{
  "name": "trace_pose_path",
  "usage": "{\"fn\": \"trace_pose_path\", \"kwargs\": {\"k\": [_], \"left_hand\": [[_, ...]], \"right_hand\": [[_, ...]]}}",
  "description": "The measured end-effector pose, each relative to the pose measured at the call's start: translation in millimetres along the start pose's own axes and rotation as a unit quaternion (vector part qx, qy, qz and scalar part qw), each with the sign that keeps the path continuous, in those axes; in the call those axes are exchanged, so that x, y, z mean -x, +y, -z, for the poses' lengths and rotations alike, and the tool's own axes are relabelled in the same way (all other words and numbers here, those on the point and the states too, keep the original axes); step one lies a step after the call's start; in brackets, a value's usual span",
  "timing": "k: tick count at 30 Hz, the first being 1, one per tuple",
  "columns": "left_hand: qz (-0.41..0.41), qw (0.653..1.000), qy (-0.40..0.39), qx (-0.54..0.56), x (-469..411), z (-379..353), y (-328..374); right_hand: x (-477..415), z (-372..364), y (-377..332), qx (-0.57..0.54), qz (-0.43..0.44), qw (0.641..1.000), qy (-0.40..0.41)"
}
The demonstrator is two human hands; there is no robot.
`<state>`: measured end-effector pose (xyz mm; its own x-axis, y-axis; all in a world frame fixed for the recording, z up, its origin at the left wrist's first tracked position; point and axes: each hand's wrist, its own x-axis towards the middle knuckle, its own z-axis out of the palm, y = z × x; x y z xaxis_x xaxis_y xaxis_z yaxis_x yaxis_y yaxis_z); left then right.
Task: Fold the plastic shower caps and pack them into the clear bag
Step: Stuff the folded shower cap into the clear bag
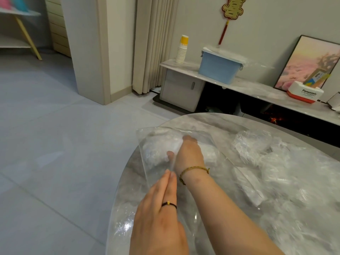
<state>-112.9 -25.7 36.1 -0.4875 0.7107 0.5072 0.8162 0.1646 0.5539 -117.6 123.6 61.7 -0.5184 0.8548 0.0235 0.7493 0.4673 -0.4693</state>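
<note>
The clear bag [152,137] lies at the worktop [211,120] edge; the left hand [158,214] steadies its mouth with straight fingers [168,181]; the right hand [189,155] reaches inside, its grip on the shower caps [158,150] unclear. Best to press them flat into the far corner.

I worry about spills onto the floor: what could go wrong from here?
The clear bag lies close to the left rim of the table, so the right hand pushing inside it might slide it off. The left hand only presses the bag's mouth with straight fingers; the thin plastic may slip free and the packed caps spill out.
</note>
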Motion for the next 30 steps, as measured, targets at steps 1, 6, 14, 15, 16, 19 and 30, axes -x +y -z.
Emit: {"fn": "trace_pose_path", "kwargs": {"k": [1, 6, 14, 15, 16, 19, 30], "left_hand": [[0.002, 1.0, 0.003, -0.004, 0.5, -0.4, -0.8], [-0.003, 1.0, -0.002, -0.013, 2.4, 0.1, 1.6], [-0.011, 1.0, 0.007, -0.015, 2.0, -2.6, 2.8], [-0.001, 1.0, -0.01, -0.008, 2.0, -0.6, 2.4], [-0.003, 1.0, -0.021, -0.016, 0.6, 1.1, 3.5], [-0.067, 0.997, -0.02, -0.022, 1.7, 3.2, -1.6], [0.025, 0.993, -0.068, 0.092, -8.4, 19.5, -0.3]], "right_hand": [[3.0, 0.1, 1.8, 0.031, 0.02, 0.999, 0.01], [0.5, -9.4, -18.4, 0.189, 0.233, 0.953, -0.039], [-34.2, -20.2, -24.8, 0.285, 0.241, 0.919, -0.129], [-38.5, -24.8, -26.0, 0.307, 0.243, 0.911, -0.132], [-40.4, -28.3, -28.4, 0.315, 0.233, 0.91, -0.136], [-47.1, -42.7, -28.2, 0.328, 0.208, 0.909, -0.148], [-45.3, -41.5, -23.1, 0.335, 0.253, 0.895, -0.151]]}}
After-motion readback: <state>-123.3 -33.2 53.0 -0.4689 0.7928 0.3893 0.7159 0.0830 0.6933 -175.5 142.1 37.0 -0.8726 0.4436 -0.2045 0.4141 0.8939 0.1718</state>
